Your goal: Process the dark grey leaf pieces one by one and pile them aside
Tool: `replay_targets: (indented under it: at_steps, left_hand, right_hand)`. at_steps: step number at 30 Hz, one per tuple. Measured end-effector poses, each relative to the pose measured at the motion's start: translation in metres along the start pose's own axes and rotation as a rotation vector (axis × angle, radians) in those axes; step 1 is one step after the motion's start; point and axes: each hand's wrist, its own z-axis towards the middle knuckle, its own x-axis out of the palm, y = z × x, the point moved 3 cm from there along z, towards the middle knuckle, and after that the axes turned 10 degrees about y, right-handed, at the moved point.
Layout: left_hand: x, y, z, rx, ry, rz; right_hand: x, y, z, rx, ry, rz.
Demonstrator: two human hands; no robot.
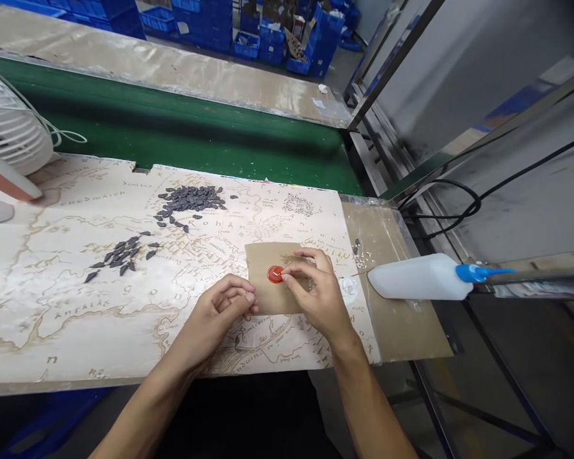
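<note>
A small glossy red round piece [274, 275] with a tiny pale mark on it lies on a square of brown cardboard [268, 301]. My right hand [320, 293] is over the cardboard's right side, thumb and index finger brought together at the red piece's right edge. Whatever is between those fingertips is too small to tell. Beside the cardboard's left edge, my left hand [222, 309] is closed, thumb pressed against curled fingers. Anything inside it is hidden. Some brown, grainy bits [303, 280] show on the cardboard, partly behind my right hand.
Dark leaf-shaped pieces lie in a large pile [191, 199] and a smaller one [122, 255] on the map-printed sheet [90, 331]. Tiny white bits [299, 204] are scattered at the back. A squeeze bottle [416, 277] lies right; a fan [12, 121] stands left. Behind runs a green belt [182, 124].
</note>
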Motion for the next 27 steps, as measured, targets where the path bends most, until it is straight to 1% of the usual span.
replay_targets:
  at_steps: [3,6,8,11,13,16,18,20,22,24,25,27]
  left_hand:
    - [0.002,-0.002,0.002,0.044,-0.01,0.05]
    - [0.005,-0.004,0.004,0.063,-0.025,0.079]
    - [0.006,-0.004,0.004,0.065,-0.037,0.129]
    - [0.005,-0.001,0.003,0.068,-0.077,0.175]
    - [0.004,0.001,0.004,0.075,-0.101,0.175]
    - [0.006,0.004,0.006,0.085,-0.098,0.129]
    - [0.009,0.005,0.008,0.094,-0.078,0.065]
    - [0.014,0.006,0.01,0.092,-0.05,-0.006]
    - [0.019,0.007,0.012,0.079,-0.012,-0.065]
    - [0.024,0.007,0.013,0.062,0.034,-0.108]
    - [0.027,0.007,0.013,0.058,0.055,-0.128]
    - [0.031,0.008,0.014,0.055,0.084,-0.167]
  right_hand:
    - [0.0,0.003,0.0,-0.018,-0.054,-0.024]
    - [0.0,0.005,-0.003,-0.032,-0.072,-0.029]
    - [-0.002,0.005,-0.008,-0.031,-0.106,-0.039]
    - [-0.004,-0.003,-0.021,-0.013,-0.168,-0.125]
    - [-0.001,-0.01,-0.029,-0.002,-0.157,-0.194]
    - [0.005,-0.018,-0.037,-0.003,-0.118,-0.249]
    - [0.006,-0.016,-0.039,0.003,-0.148,-0.222]
    - [0.005,-0.009,-0.042,0.022,-0.202,-0.082]
    - [0.005,0.0,-0.045,0.05,-0.211,0.184]
    - [0.01,0.01,-0.047,0.083,-0.155,0.463]
    - [0.012,0.014,-0.048,0.096,-0.123,0.559]
    - [0.016,0.02,-0.049,0.106,-0.083,0.643]
